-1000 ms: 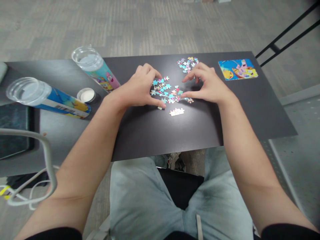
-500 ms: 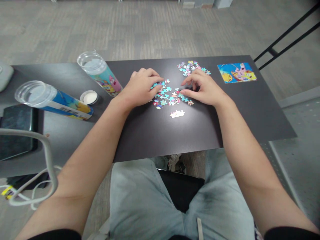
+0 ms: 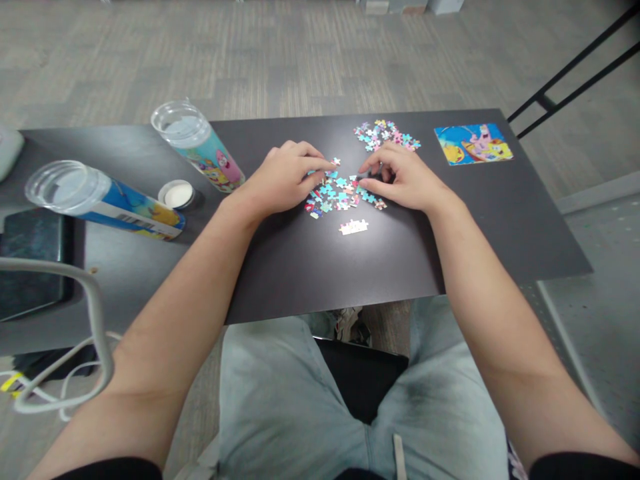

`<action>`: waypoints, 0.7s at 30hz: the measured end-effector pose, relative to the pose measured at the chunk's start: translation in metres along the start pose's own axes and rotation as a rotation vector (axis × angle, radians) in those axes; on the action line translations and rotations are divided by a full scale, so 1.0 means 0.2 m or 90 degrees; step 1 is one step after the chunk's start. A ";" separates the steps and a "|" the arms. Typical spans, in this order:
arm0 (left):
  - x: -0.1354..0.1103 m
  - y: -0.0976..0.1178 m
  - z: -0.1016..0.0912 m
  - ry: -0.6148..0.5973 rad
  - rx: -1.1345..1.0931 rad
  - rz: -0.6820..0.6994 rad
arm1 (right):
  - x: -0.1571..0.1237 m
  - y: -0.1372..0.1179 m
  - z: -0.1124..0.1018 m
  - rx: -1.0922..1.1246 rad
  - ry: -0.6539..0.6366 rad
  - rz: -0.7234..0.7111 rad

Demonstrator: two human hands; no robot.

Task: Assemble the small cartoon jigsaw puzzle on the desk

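Left of the frame's centre, our left hand [image 3: 291, 175] bent over the loose puzzle pieces [image 3: 327, 191]; we could not tell whether it pinched one. Those pieces, spread mid-frame, looked light, thin and stiff, best taken by their edges. Just below, the seemingly joined strip [image 3: 354, 227] would probably come apart unless we held both ends. Right of centre, our right hand [image 3: 403, 175] curled beside the pieces, its grip equally unclear.
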State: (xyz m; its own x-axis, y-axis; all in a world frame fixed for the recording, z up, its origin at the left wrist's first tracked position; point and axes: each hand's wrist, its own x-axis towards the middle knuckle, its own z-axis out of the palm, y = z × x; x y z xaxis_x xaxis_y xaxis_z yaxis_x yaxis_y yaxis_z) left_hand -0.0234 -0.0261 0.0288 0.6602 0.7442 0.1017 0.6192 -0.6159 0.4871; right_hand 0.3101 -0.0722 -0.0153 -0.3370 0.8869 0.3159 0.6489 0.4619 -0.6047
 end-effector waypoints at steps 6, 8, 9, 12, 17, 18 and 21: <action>0.00 0.01 -0.08 0.037 -0.018 -0.040 | 0.01 -0.02 -0.01 0.013 -0.013 -0.003; -0.01 0.01 -0.10 0.050 -0.027 -0.050 | 0.01 -0.02 -0.01 0.019 -0.017 -0.008; -0.01 0.01 -0.11 0.054 -0.029 -0.053 | 0.01 -0.02 -0.01 0.020 -0.018 -0.008; -0.01 0.00 -0.11 0.048 -0.030 -0.051 | 0.01 -0.02 -0.01 0.018 -0.015 -0.006; -0.01 -0.02 -0.09 0.007 -0.026 -0.051 | 0.02 -0.03 -0.01 0.017 -0.016 -0.003; -0.01 -0.03 -0.08 0.004 -0.024 -0.052 | 0.02 -0.04 -0.01 0.017 -0.016 -0.004; 0.00 -0.03 -0.08 0.006 -0.026 -0.057 | 0.02 -0.04 -0.01 0.019 -0.016 -0.001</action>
State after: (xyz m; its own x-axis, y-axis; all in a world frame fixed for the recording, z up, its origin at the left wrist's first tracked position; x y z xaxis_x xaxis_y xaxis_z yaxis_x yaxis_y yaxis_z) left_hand -0.0343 -0.0189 0.0387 0.5987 0.7985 0.0637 0.6580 -0.5355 0.5294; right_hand 0.3060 -0.0728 -0.0080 -0.3547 0.8860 0.2988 0.6282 0.4625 -0.6257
